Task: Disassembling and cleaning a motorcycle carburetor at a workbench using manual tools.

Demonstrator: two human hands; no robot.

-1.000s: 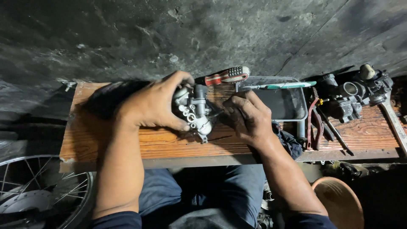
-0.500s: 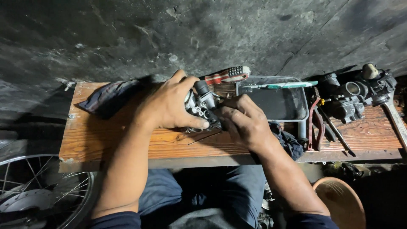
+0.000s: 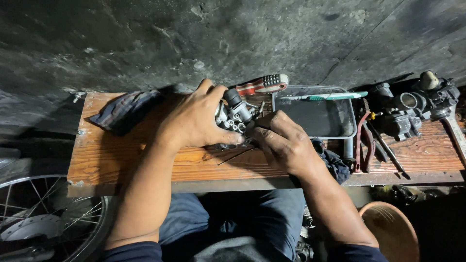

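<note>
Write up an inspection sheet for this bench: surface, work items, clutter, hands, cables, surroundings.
Surface: worn wooden bench top, scuffed, against a dark rough wall.
Work items: small metal carburetor on the bench, held between both hands.
Clutter: dark rag at left; red-handled screwdriver; grey metal tray with a green-handled tool across its rim; red-handled pliers; second carburetor at right.
Hands: left hand wraps the carburetor; right hand touches its near side; what its fingers pinch is hidden.
Cables: nothing seen.
Surroundings: spoked wheel lower left; round brown stool lower right.
</note>
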